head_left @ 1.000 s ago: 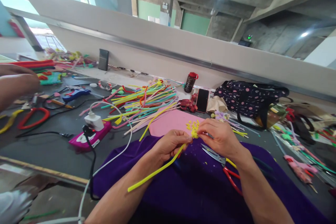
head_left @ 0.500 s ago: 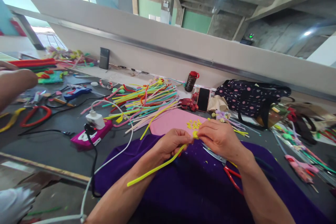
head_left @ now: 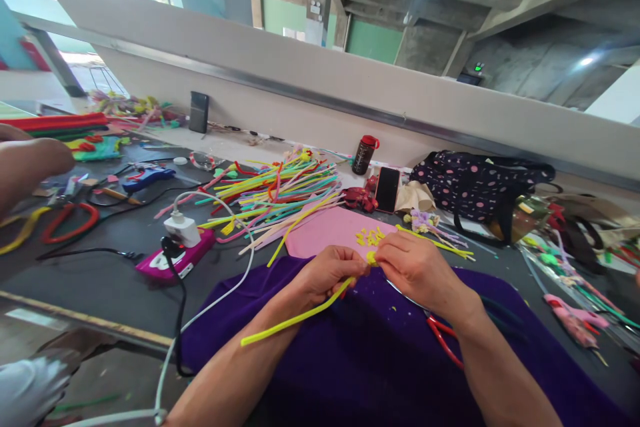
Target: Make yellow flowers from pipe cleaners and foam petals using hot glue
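Observation:
A yellow pipe cleaner [head_left: 295,321] runs through the closed fingers of my left hand [head_left: 333,273], its long tail slanting down to the left. At its upper end is a small knotted yellow bunch [head_left: 371,258]. My right hand [head_left: 413,263] pinches that bunch from the right, fingertips close to the left ones. Red-handled scissors [head_left: 443,340] lie on the purple cloth [head_left: 360,360] under my right hand and wrist, blades partly hidden. Just beyond my hands, several small yellow twisted pieces [head_left: 369,237] rest on a pink sheet [head_left: 320,230].
A heap of coloured pipe cleaners [head_left: 280,190] lies behind the hands. On the left are a magenta power strip [head_left: 175,260] with a white cable and another person's arm [head_left: 33,167]. Behind stand a dark bottle [head_left: 365,155], a phone [head_left: 387,189] and a patterned bag [head_left: 470,187]. Pink pliers [head_left: 575,313] lie right.
My right hand has shifted slightly, its fingers folding closer over the yellow bunch and covering more of the scissor blades. The left hand stays nearly still. The other person's arm has moved a little.

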Tool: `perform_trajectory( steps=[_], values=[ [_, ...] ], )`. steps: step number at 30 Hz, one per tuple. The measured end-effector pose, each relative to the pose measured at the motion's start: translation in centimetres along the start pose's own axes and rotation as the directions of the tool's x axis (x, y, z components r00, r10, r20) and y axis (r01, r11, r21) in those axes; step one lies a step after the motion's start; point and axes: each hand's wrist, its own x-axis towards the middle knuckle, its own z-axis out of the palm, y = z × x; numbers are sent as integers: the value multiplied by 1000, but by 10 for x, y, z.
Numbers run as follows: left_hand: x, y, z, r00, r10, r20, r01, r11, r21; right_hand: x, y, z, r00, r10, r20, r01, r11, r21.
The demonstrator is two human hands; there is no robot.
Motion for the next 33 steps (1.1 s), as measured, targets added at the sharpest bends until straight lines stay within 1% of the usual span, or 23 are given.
perform_trajectory(
  steps=[5, 11, 13, 16, 18, 21, 23, 24, 26, 30, 33],
  values=[
    [1, 0, 0, 1000, 5, 3, -5, 1000, 8, 0, 0, 1, 1000, -14, 15, 14, 1000, -3],
    [2, -3, -3, 1000, 24, 3, -24, 1000, 2, 1, 1, 0, 1000, -23, -4, 23, 999, 29],
    [1, -2, -3, 1000, 17, 9, -17, 1000, -7, 0, 3, -1, 998, -45, -39, 48, 996, 75],
    [-1, 2, -2, 1000, 1, 21, 0, 999, -47, -3, 8, -7, 989, -59, -133, 77, 987, 138],
    [-2, 5, 0, 1000, -1, 14, 3, 995, -95, -5, 12, -11, 980, -3, -201, 36, 986, 161],
    [-3, 8, 3, 997, 49, -52, -57, 985, -161, -5, 13, -16, 943, 165, -287, -98, 967, 236],
    [-3, 9, 4, 987, 117, -111, -135, 976, -169, -4, 10, -14, 903, 289, -317, -184, 928, 323],
    [-4, 9, 4, 979, 149, -136, -171, 971, -167, -2, 7, -12, 885, 345, -313, -219, 901, 374],
    [-4, 9, 5, 967, 189, -173, -218, 962, -163, 2, 1, -5, 856, 440, -270, -273, 830, 486],
    [-6, 9, 7, 953, 215, -214, -253, 953, -169, 10, -11, 11, 822, 553, -135, -304, 626, 718],
    [-6, 9, 8, 949, 228, -220, -268, 948, -171, 13, -15, 20, 787, 611, -82, -304, 500, 811]
  ],
)
